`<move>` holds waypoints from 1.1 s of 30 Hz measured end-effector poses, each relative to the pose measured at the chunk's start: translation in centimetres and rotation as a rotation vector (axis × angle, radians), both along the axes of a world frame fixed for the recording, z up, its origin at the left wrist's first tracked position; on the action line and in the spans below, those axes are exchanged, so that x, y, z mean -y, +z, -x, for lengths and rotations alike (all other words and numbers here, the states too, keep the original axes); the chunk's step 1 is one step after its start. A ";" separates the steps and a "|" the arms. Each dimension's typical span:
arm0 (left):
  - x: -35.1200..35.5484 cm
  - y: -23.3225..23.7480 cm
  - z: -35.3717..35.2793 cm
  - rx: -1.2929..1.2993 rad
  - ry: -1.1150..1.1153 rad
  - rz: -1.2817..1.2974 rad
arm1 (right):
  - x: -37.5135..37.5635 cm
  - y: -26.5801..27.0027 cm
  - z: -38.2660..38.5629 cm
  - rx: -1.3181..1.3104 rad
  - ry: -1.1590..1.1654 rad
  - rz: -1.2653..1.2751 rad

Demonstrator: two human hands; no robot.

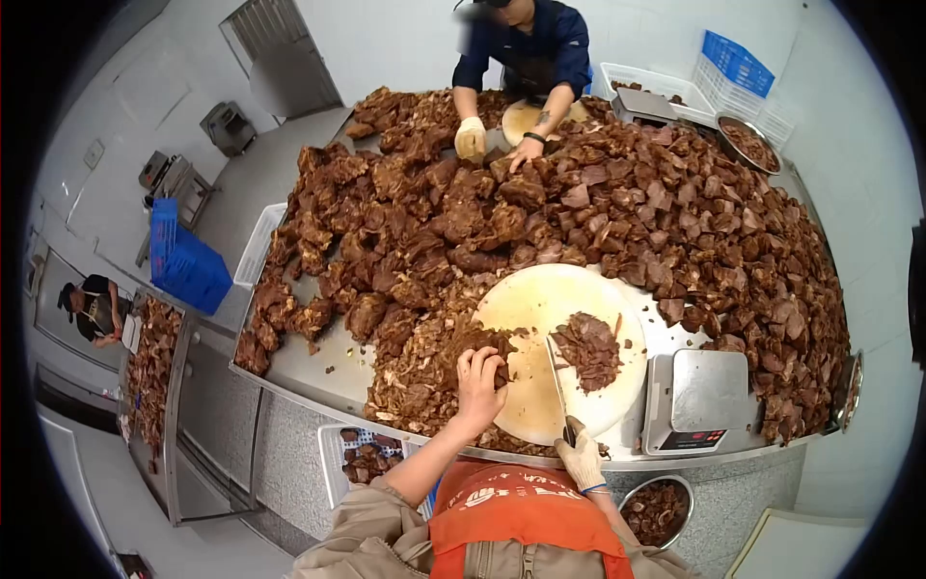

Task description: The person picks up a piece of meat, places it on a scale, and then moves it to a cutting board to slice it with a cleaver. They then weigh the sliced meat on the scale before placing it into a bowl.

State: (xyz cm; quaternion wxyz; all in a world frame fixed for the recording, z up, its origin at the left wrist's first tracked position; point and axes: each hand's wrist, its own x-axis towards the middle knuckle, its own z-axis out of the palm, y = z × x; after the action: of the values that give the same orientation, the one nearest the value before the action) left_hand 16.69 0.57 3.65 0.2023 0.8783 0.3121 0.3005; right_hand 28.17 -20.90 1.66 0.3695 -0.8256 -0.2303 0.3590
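Note:
My bare left hand [479, 388] has its fingers curled on a dark chunk of cooked meat [494, 341] at the left edge of a round cutting board [521, 289]. In my gloved right hand [582, 461] is the handle of a knife [558, 378]; its blade lies over the board, pointing away from me. Just right of the blade is a small heap of sliced meat [589, 351]. Shredded, paler meat scraps [410, 386] are piled left of the board, partly under my left forearm.
A digital scale [709, 391] stands right of the board. Big meat mounds [714, 232] cover much of the metal table. Across it, a co-worker [529, 58] handles meat beside another board. Below the front edge are a metal bowl [658, 511] and a white crate [333, 463].

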 end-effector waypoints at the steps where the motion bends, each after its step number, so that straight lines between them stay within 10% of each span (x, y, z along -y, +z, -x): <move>1: -0.4 -2.5 0.2 -0.023 0.032 0.068 | -0.6 0.2 0.5 0.002 -0.002 0.059; 6: 0.5 -6.1 2.4 -0.186 -0.447 0.304 | -1.5 -3.9 3.0 0.083 -0.008 -0.085; 10: -7.2 -5.4 4.9 -0.288 -0.020 0.452 | -1.5 -3.5 3.9 -0.096 -0.089 0.001; 13: -9.7 -6.1 2.6 -0.321 -0.129 0.968 | -0.4 -4.5 3.6 -0.075 -0.068 0.041; 16: -10.6 -7.0 0.9 -0.604 -0.188 0.869 | -1.1 -3.9 2.7 0.116 0.048 0.012; 33: -2.4 -9.3 2.6 -0.021 0.117 1.323 | -1.4 -0.4 -1.8 0.273 0.132 0.024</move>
State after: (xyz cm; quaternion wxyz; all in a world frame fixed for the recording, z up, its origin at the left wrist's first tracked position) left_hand 14.11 2.93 -5.70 0.6791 0.5536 0.4797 0.0476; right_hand 29.93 -19.48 1.29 0.3002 -0.8543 -0.3279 0.2695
